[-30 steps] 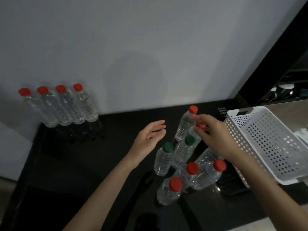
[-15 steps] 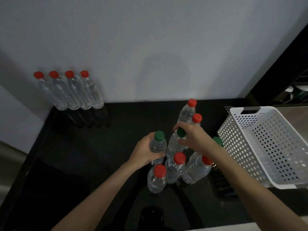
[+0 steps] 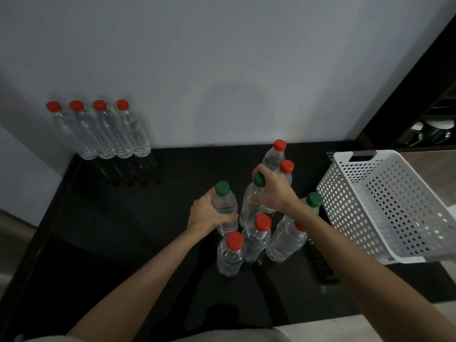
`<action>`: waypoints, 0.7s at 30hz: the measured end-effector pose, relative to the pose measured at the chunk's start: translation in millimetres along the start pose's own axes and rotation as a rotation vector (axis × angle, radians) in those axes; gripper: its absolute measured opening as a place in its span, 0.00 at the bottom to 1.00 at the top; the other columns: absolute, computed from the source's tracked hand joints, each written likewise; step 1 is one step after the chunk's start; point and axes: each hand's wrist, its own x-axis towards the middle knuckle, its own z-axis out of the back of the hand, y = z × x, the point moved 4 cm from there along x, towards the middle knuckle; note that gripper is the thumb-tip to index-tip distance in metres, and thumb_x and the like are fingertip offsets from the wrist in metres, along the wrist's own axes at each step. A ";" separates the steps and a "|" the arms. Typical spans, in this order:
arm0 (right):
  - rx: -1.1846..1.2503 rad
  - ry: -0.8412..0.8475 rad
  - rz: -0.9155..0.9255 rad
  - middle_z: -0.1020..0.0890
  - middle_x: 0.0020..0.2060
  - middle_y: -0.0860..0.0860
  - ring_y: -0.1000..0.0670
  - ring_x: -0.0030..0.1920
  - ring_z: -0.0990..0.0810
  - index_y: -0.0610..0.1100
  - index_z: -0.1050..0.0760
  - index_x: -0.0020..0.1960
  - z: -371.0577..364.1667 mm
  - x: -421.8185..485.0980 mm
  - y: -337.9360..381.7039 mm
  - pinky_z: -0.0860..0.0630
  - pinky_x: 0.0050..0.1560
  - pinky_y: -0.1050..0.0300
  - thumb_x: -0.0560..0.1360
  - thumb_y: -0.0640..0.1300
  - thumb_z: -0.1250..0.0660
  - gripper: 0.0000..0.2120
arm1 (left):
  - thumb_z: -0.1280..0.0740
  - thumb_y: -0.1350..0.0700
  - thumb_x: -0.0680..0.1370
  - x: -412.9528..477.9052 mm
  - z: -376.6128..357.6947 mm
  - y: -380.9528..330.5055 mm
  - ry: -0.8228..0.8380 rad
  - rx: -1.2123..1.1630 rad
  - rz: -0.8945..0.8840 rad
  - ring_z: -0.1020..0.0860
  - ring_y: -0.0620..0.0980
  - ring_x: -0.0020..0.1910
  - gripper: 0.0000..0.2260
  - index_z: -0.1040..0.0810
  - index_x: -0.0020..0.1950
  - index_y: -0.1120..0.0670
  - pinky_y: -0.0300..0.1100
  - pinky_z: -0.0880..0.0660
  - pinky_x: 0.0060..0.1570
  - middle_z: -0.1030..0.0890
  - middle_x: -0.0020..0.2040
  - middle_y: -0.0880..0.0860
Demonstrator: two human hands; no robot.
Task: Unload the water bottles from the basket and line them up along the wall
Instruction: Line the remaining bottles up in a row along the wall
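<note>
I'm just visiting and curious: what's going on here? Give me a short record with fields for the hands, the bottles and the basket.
left hand: left hand wrapped around the body of a green-capped bottle
right hand: right hand gripping the neck of a second green-capped bottle
row at wall: four red-capped bottles upright, side by side against the wall
loose cluster: other red- and green-capped bottles standing on the black counter
basket: white perforated basket, tilted, no bottles visible inside

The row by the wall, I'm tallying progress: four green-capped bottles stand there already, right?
Not quite. The head view shows four bottles in the row by the wall, but their caps are red, not green. The green caps are in the loose cluster near the basket.
</note>
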 end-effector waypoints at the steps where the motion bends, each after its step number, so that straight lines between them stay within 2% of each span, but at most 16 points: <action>1: 0.006 -0.016 -0.007 0.23 0.42 0.47 0.47 0.41 0.22 0.45 0.32 0.50 0.6 0.8 0.1 0.21 0.41 0.49 0.63 0.38 0.23 0.22 | 0.19 0.50 0.62 -1.2 4.7 1.4 -0.027 0.003 -0.002 0.22 0.37 0.45 0.24 0.26 0.52 0.42 0.37 0.26 0.50 0.20 0.44 0.40; 4: 0.014 -0.041 0.000 0.24 0.42 0.48 0.48 0.41 0.22 0.45 0.32 0.50 0.8 3.7 5.8 0.24 0.37 0.57 0.64 0.37 0.23 0.22 | 0.19 0.50 0.62 -4.9 22.7 8.0 -0.098 0.021 -0.003 0.24 0.37 0.44 0.24 0.27 0.51 0.43 0.36 0.28 0.48 0.22 0.43 0.38; 9: 0.008 -0.037 0.064 0.24 0.40 0.49 0.48 0.39 0.22 0.46 0.33 0.51 4.6 20.3 39.8 0.23 0.37 0.56 0.65 0.37 0.23 0.23 | 0.18 0.50 0.61 -4.7 63.6 15.9 -0.179 0.016 -0.004 0.23 0.37 0.44 0.24 0.26 0.52 0.43 0.31 0.29 0.45 0.21 0.43 0.39; 11: 0.016 -0.042 0.092 0.23 0.40 0.48 0.47 0.39 0.21 0.47 0.33 0.51 5.4 31.1 57.1 0.21 0.40 0.50 0.64 0.39 0.22 0.23 | 0.18 0.50 0.61 -1.1 83.0 17.9 -0.203 0.001 -0.003 0.22 0.36 0.44 0.24 0.25 0.52 0.44 0.30 0.30 0.43 0.21 0.44 0.39; 14: 0.044 -0.048 0.115 0.23 0.41 0.48 0.46 0.39 0.22 0.48 0.33 0.50 1.5 49.3 87.0 0.23 0.40 0.49 0.63 0.41 0.21 0.24 | 0.18 0.50 0.61 4.6 118.0 22.6 -0.237 -0.010 -0.007 0.24 0.32 0.42 0.24 0.25 0.52 0.44 0.27 0.31 0.40 0.22 0.42 0.37; 16: 0.066 -0.048 0.129 0.23 0.40 0.49 0.48 0.38 0.25 0.47 0.32 0.50 -5.2 62.4 108.3 0.26 0.39 0.52 0.62 0.42 0.20 0.25 | 0.18 0.50 0.61 8.9 144.4 29.4 -0.270 -0.021 -0.008 0.24 0.32 0.42 0.24 0.25 0.51 0.44 0.28 0.30 0.41 0.21 0.42 0.37; 21: 0.101 -0.010 0.167 0.23 0.40 0.47 0.48 0.37 0.27 0.46 0.32 0.50 -35.5 95.5 165.8 0.28 0.36 0.55 0.62 0.42 0.21 0.24 | 0.18 0.51 0.60 20.5 218.7 53.0 -0.344 -0.017 -0.014 0.21 0.40 0.45 0.24 0.25 0.51 0.45 0.37 0.26 0.48 0.21 0.43 0.40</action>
